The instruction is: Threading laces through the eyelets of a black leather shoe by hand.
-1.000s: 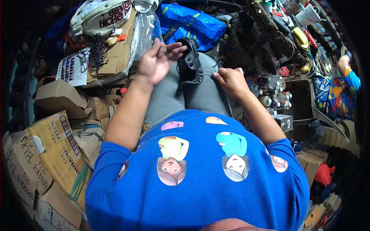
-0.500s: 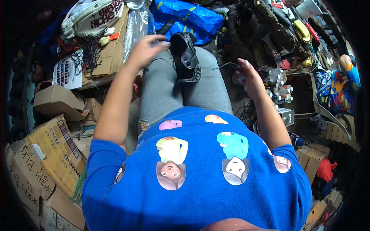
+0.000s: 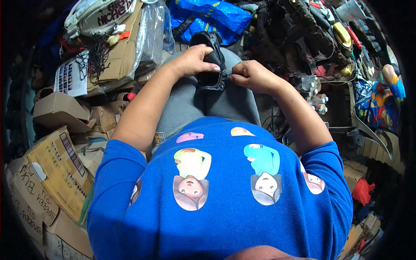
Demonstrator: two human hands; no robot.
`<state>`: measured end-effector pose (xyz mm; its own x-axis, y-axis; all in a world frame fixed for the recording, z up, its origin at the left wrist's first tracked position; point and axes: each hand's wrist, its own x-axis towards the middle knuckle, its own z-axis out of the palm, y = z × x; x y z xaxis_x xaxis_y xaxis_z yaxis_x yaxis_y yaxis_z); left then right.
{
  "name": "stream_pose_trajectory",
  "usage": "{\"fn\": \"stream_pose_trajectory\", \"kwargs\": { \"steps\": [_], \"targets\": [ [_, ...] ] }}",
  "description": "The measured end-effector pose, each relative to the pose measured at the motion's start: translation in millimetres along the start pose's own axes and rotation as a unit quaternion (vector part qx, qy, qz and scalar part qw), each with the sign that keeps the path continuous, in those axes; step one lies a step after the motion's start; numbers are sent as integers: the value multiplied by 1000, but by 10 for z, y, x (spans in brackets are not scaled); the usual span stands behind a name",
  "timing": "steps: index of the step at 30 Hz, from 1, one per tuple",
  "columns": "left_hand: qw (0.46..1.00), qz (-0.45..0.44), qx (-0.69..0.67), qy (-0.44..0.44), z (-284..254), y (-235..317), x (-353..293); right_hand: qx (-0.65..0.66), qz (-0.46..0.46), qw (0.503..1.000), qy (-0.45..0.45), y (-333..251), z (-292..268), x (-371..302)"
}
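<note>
1. On our lap, closest to the camera past the blue printed shirt [image 3: 225, 195], our grey trousers [image 3: 186, 108] carry the work; both forearms run forward from the lower edge and meet over the knees.

2. Our left hand [image 3: 195, 60] is closed over the upper left side of a black shoe [image 3: 211, 58], thumb and fingers wrapped on its dark upper. The shoe rests on the trousers between the knees, its long axis running away from us, the far end toward the blue bag [image 3: 203, 17].

3. Our right hand [image 3: 253, 76] lies just right of the shoe's near end, fingertips pinched together at the gathered black edge there. We judge that it nips that edge or a thin thread; which one is too small to tell. The left hand sits over the shoe's body, while the right meets only its near rim, so the shoe lies left of and beyond the pinch.

4. To the left, flattened cardboard boxes [image 3: 52, 169] lie stacked.

5. Farthest off, a clear plastic sheet [image 3: 151, 34] lies beside the blue bag, and to the right a heap of dark shoes and scraps [image 3: 303, 34].
</note>
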<state>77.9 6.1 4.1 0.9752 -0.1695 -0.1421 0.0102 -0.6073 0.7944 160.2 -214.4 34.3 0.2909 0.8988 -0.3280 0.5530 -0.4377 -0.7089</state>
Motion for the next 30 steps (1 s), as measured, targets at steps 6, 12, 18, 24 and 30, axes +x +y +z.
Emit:
{"fn": "stream_pose_trajectory", "kwargs": {
  "steps": [6,12,18,24,30],
  "targets": [
    [994,20,79,70,16,-81,-3,203,62,972,103,-38,-205,-502],
    [947,-89,-184,246,-286,-216,-491,56,-33,981,183,-92,33,-286],
    [982,-24,0,185,-199,-37,-760,25,-32,983,178,-72,129,-84],
    [988,-21,57,145,28,43,-647,-26,-7,985,173,-165,104,-18],
    [990,39,7,133,14,235,-629,0,25,984,178,-400,43,33]
  ]
}}
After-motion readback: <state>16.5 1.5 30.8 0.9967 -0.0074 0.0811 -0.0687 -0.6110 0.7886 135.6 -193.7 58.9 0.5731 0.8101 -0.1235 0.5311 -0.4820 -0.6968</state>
